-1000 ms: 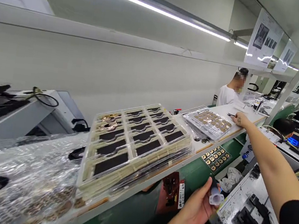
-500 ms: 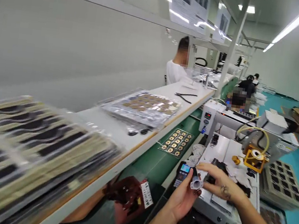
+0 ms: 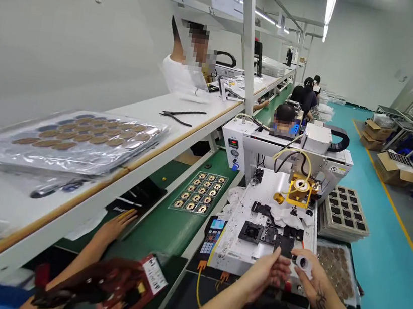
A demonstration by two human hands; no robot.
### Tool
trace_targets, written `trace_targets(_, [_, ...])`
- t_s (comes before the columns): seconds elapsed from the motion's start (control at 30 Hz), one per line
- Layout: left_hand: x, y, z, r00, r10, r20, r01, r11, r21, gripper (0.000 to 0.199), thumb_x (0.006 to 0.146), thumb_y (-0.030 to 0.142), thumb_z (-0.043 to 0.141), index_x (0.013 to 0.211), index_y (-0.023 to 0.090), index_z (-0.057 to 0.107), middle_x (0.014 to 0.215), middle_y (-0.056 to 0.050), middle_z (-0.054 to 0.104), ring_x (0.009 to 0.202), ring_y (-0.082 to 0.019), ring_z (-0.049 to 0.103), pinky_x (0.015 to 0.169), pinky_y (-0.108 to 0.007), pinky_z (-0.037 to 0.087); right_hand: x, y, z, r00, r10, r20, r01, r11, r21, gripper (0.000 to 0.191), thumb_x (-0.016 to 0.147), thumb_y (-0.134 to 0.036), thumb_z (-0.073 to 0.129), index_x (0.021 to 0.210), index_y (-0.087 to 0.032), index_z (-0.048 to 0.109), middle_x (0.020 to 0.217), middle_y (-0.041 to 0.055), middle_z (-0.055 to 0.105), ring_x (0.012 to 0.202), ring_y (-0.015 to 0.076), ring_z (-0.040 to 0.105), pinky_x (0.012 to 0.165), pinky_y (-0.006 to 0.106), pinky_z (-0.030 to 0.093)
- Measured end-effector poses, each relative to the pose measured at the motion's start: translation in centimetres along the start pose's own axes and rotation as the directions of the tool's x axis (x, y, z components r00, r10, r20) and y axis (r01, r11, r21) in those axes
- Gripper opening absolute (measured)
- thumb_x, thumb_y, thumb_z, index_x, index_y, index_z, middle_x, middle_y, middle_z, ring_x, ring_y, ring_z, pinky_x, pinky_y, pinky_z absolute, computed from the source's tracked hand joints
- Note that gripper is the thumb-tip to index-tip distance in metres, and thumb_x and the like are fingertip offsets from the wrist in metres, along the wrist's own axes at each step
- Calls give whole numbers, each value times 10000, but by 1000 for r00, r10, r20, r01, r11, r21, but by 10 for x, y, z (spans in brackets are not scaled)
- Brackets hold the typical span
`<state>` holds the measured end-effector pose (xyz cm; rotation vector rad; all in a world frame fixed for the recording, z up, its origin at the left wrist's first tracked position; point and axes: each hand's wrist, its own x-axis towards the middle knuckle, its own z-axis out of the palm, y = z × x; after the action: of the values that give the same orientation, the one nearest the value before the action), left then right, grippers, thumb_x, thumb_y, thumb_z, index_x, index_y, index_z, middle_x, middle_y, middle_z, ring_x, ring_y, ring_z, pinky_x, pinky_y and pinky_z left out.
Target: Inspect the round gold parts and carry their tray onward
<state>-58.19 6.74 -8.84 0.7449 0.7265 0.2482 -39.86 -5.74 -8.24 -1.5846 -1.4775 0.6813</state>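
Note:
My right hand [image 3: 308, 277] is closed around a small whitish, tube-shaped piece [image 3: 304, 263] with a dark round opening facing me. Just left of it, my left hand [image 3: 269, 273] has its fingers stretched out and appears to hold nothing. Both hands are over the front edge of a white benchtop machine [image 3: 233, 252]. On its bed, close beyond my fingers, lie black square fixtures [image 3: 251, 232] and a crumpled white cloth [image 3: 289, 217]. A gold-coloured part [image 3: 300, 189] hangs from the machine's head above the bed.
Left of the machine are a keypad controller [image 3: 212, 237] and a clear tray of ring-shaped parts [image 3: 198, 192] on the green belt. A dark red clamp tool [image 3: 113, 284] and a co-worker's arm [image 3: 106, 235] are nearer. Stacked trays [image 3: 347, 211] stand right; pliers [image 3: 183, 116] lie on the shelf.
The whitish tube-shaped piece has passed from my left hand to my right, and the hands have come apart. The view has swung right, bringing the machine nearer the middle.

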Motion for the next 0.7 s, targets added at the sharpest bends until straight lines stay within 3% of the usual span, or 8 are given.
trace_targets(0.03, [9, 13, -5, 990, 132, -53, -123, 981, 148, 597, 941, 716, 626, 969, 131, 743, 899, -119, 763, 781, -210, 684, 663, -296, 430, -7, 4, -10, 994, 109, -17, -109, 994, 24, 379, 1069, -445, 526, 1424, -317, 562, 1460, 122, 630, 1403, 336, 559, 1229, 566, 425])
trace_targets(0.1, [32, 48, -17, 878, 465, -110, -357, 792, 496, 440, 998, 567, 603, 1037, 154, 748, 1001, -124, 773, 916, -241, 688, 804, -338, 480, -18, 9, -28, 967, 252, -33, -250, 967, 55, 419, 1069, -536, 504, 1407, -296, 562, 1465, 136, 624, 1408, 353, 551, 1238, 579, 405])
trace_targets(0.17, [59, 88, -29, 717, 688, -114, -406, 544, 734, 361, 1043, 423, 521, 1197, 161, 718, 1193, -151, 758, 1130, -275, 669, 994, -391, 476, -26, 12, -42, 944, 323, -69, -318, 945, 73, 471, 1057, -596, 486, 1393, -275, 559, 1467, 151, 618, 1397, 365, 548, 1225, 580, 406])
trace_targets(0.23, [86, 122, -37, 673, 732, -107, -393, 477, 786, 368, 1035, 361, 513, 1275, 137, 681, 1358, -193, 694, 1261, -291, 618, 1077, -404, 441, -32, 14, -52, 926, 368, -81, -361, 929, 86, 511, 1044, -631, 476, 1381, -255, 556, 1459, 161, 615, 1368, 367, 557, 1196, 561, 428])
trace_targets(0.33, [116, 149, -38, 702, 711, -48, -376, 427, 822, 403, 966, 346, 629, 1293, 115, 667, 1323, -200, 699, 1174, -286, 635, 1020, -396, 465, -39, 17, -58, 920, 384, -77, -375, 920, 109, 528, 1046, -641, 443, 1367, -234, 543, 1421, 162, 621, 1321, 352, 572, 1145, 520, 454])
trace_targets(0.47, [125, 152, -31, 756, 653, 41, -357, 359, 862, 150, 879, 294, 697, 942, 160, 720, 933, -101, 737, 977, -260, 618, 941, -382, 459, -47, 23, -57, 924, 369, -102, -356, 926, 124, 497, 1040, -620, 466, 1342, -230, 523, 1338, 148, 633, 1277, 342, 570, 1113, 512, 446])
trace_targets(0.57, [109, 148, -29, 779, 625, 40, -327, 351, 878, 178, 879, 343, 682, 804, 183, 670, 844, -77, 696, 872, -240, 588, 863, -368, 447, -49, 27, -55, 929, 355, -107, -347, 934, 83, 459, 1021, -592, 507, 1297, -225, 511, 1160, 115, 655, 1119, 330, 611, 1038, 522, 466])
trace_targets(0.7, [63, 150, -29, 837, 545, 47, -299, 383, 874, 359, 913, 526, 640, 859, 175, 692, 804, -58, 690, 748, -210, 573, 739, -335, 435, -40, 15, -56, 930, 358, -84, -353, 933, 77, 407, 1030, -576, 497, 1239, -228, 496, 1135, 95, 650, 1090, 312, 618, 1003, 495, 470])
